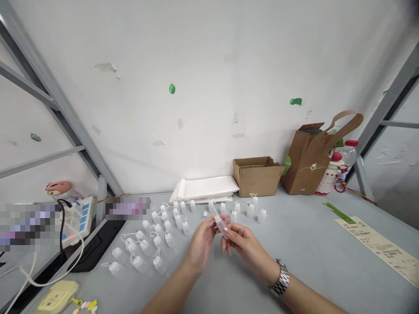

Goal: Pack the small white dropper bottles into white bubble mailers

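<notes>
My two bare hands meet over the middle of a grey table, sharing one small translucent squeeze bottle (222, 226), which is tilted, with its thin white tip pointing to the far left. My left hand (203, 242) has its fingers closed about the bottle's upper end; my right hand (241, 241) pinches its lower body between thumb and fingers. A silver metal-link watch (280, 278) circles my right wrist.

To the left of my hands stands a loose cluster of similar small bottles (139, 263), many with curved white straps or tips at their tops. More bottles (250, 211) stand in a scattered group beyond my hands, reaching to the right. A small white piece (204, 214) lies on the table just beyond my left hand.

At the far side, against a white wall (203, 131), a stack of flat white packets (209, 187) lies beside an open cardboard box (258, 178). Right of the box stands a brown paper bag (303, 170) with looped handles. On the right lie green strips (340, 213) and a long printed paper sheet (381, 248). At the near left sits a pale yellow case (59, 296) with a beaded strap (85, 306).
</notes>
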`<move>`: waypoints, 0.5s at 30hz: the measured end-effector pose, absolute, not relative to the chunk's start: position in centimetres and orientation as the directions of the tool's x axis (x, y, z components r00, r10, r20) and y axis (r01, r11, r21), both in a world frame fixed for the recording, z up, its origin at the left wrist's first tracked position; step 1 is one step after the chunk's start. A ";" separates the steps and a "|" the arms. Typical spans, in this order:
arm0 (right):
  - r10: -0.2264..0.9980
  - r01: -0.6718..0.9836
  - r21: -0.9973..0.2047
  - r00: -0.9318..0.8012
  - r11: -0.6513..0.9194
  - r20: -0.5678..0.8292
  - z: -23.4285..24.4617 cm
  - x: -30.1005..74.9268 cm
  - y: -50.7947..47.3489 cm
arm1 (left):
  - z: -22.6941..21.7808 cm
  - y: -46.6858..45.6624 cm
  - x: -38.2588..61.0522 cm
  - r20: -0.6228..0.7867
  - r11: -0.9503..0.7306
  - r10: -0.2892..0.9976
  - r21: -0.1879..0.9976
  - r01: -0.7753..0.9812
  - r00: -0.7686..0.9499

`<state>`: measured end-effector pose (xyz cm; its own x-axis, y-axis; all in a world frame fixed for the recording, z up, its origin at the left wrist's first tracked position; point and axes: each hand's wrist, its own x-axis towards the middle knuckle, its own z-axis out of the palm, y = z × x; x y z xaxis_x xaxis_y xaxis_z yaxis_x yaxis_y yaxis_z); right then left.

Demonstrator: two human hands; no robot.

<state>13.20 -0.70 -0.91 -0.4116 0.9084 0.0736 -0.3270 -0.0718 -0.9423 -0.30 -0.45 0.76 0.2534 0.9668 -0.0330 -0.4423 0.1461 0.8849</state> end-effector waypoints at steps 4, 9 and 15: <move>0.908 -0.336 -0.939 -0.413 -0.078 0.073 -0.8 13.2 -0.6 | 0.6 -0.4 -0.3 -0.042 0.163 0.964 0.873 -0.460 0.261; 0.908 -0.338 -0.938 -0.413 -0.074 0.077 -0.6 13.3 -0.7 | 0.8 -0.4 -0.1 -0.039 0.150 0.968 0.882 -0.446 0.249; 0.906 -0.339 -0.938 -0.415 -0.068 0.085 -0.7 13.3 -0.8 | 1.0 -0.5 0.0 -0.043 0.135 0.973 0.905 -0.403 0.228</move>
<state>13.26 -0.79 -0.74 -0.4153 0.9057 0.0848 -0.3389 -0.0675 -0.9384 -0.03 -0.54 0.98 0.2285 0.9726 -0.0433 -0.4029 0.1349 0.9052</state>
